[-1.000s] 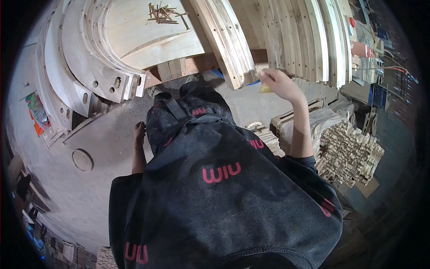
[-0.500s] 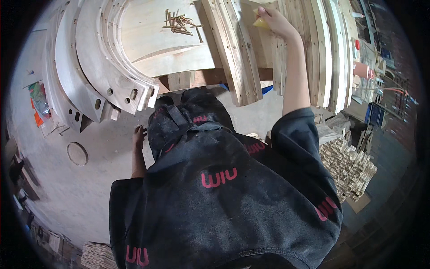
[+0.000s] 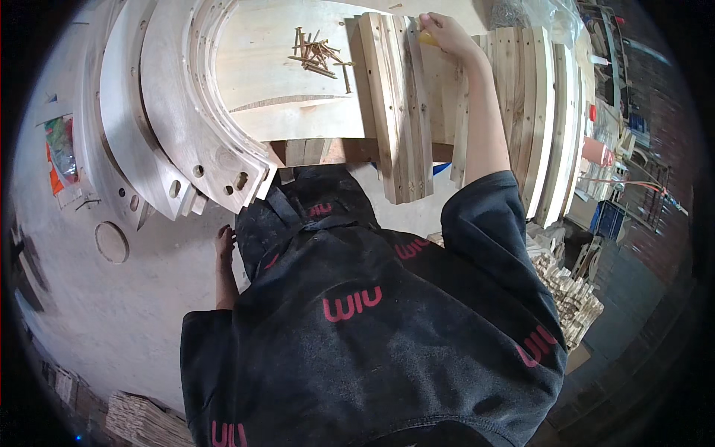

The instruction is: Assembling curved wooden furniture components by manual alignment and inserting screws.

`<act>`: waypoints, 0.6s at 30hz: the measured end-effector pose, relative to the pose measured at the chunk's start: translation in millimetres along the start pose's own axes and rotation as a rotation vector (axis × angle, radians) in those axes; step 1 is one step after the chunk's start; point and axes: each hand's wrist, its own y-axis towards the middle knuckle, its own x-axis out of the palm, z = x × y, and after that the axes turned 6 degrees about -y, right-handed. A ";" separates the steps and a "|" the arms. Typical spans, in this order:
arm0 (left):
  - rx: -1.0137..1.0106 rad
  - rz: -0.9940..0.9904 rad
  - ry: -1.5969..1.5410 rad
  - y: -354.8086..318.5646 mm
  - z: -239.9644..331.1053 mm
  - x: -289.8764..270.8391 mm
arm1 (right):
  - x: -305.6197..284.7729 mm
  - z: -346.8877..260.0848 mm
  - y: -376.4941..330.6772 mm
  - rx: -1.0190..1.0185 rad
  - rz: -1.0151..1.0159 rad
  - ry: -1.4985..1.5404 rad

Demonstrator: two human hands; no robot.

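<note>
My right hand (image 3: 449, 35) is closed on a small yellow piece (image 3: 427, 37), perhaps sandpaper; its full shape is hidden by the fingers. It is at the upper end of a bundle of pale wooden strips (image 3: 395, 112), which lies across the workbench and juts past its near edge. My left hand (image 3: 225, 242) hangs low beside my left thigh, its fingers loosely apart, with nothing visible in it. A loose pile of brass-coloured screws (image 3: 316, 56) lies on the pale board (image 3: 257, 63), left of the strips.
Curved wooden panels with holes and slots (image 3: 186, 119) stand stacked on the left. More wooden strips (image 3: 532, 119) lie right of my forearm. A clear plastic bag (image 3: 551, 22) sits at the far right. Stacked offcuts (image 3: 570, 302) and a round wooden disc (image 3: 112, 242) are lower down.
The whole view has shifted, with the bench now lower in it. My right hand, still closed on the yellow piece, is nearer the upper end of the strip bundle. My left hand still hangs down.
</note>
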 end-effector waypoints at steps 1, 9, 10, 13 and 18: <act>0.011 -0.001 -0.027 0.4 -0.3 -0.4 | -4.0 -0.1 0.3 0.036 -0.027 -0.015; 0.034 -0.021 -0.030 2.7 14.7 6.8 | -10.2 -27.0 -9.1 0.094 -0.061 0.035; 0.026 -0.013 -0.020 3.8 16.7 8.8 | -9.4 -16.9 -3.5 0.043 -0.091 0.003; 0.023 -0.009 -0.016 5.7 12.1 7.8 | -5.2 -19.1 -2.3 0.012 -0.105 -0.024; 0.040 -0.021 -0.018 4.6 10.0 8.0 | 1.0 -4.9 -0.6 -0.037 -0.037 -0.027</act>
